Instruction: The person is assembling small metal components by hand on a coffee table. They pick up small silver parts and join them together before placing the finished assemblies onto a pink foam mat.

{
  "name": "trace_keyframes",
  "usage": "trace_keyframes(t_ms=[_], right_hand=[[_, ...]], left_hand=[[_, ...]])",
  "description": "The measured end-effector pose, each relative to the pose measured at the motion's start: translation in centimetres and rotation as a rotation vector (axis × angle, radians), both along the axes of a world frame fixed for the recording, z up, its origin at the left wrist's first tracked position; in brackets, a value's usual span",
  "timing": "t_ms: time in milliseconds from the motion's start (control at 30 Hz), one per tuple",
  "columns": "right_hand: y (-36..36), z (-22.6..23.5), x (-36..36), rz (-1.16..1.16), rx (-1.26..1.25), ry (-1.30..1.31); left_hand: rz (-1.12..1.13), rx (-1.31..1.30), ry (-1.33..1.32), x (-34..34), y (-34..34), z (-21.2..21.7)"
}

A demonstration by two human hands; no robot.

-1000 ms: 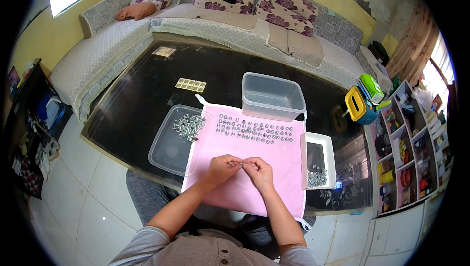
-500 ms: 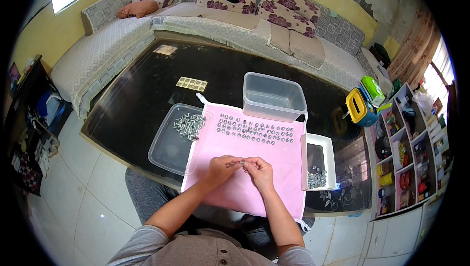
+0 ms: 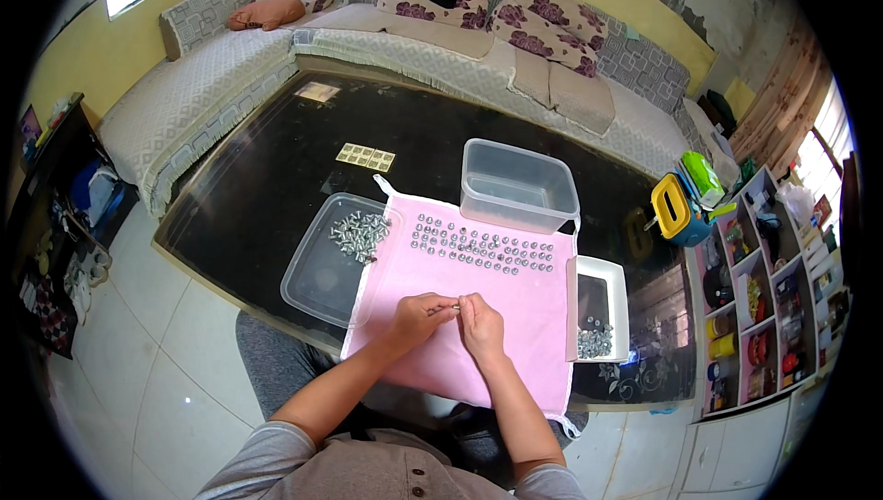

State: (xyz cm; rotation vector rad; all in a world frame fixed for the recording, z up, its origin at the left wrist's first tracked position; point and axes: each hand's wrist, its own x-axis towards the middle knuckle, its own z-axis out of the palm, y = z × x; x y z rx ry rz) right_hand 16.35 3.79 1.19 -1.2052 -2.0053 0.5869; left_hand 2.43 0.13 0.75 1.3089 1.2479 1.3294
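Over the pink cloth (image 3: 515, 316), my left hand (image 3: 416, 321) pinches a small metal bolt (image 3: 455, 308). The fingers of my right hand (image 3: 482, 327) close around its other end; whether a nut sits there is hidden. Just beyond my hands, several rows of small silver bolts, seemingly fitted with nuts (image 3: 478, 247), stand on the cloth. To the left, a heap of loose bolts (image 3: 359, 235) lies in a shallow clear plastic lid (image 3: 308, 275). On the right, small nuts (image 3: 595, 342) are gathered at the near end of a white box (image 3: 615, 298).
A clear plastic tub (image 3: 520, 210) stands at the cloth's far edge on the black table (image 3: 276, 164). A card of small squares (image 3: 366, 158) lies farther left. At the table's right are a yellow and blue container (image 3: 676, 210) and a shelf unit (image 3: 750, 293).
My right hand has turned more upright, its fingers gathering closer around the bolt's end. My left hand keeps its pinch in nearly the same place. The view has shifted slightly.
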Motion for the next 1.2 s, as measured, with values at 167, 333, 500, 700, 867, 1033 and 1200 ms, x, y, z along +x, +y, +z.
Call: trace_keyframes(t_ms=[167, 333, 500, 700, 867, 1033, 1200], right_hand=[[0.5, 0.5, -0.2, -0.03, -0.128, -0.033], [0.5, 1.1, 0.1, 0.014, -0.472, 0.262], [0.3, -0.1, 0.4, 0.07, -0.363, 0.315], [0.4, 1.3, 0.6, 0.107, -0.453, 0.055], [0.5, -0.9, 1.0, 0.125, -0.405, 0.468], [0.8, -0.4, 0.8, 0.119, -0.582, 0.189], [0.4, -0.4, 0.8, 0.117, -0.508, 0.51]], left_hand=[[-0.003, -0.027, -0.072, 0.0, 0.0, 0.0], [0.014, -0.064, -0.124, -0.1, 0.1, -0.1], [0.003, -0.07, -0.101, 0.2, 0.2, -0.1], [-0.038, -0.082, -0.161, -0.2, 0.3, -0.8], [-0.037, -0.026, -0.181, -0.1, 0.5, -0.8], [-0.053, -0.026, -0.118, -0.3, 0.4, -0.9], [-0.004, 0.064, -0.075, -0.4, 0.6, -0.6]])
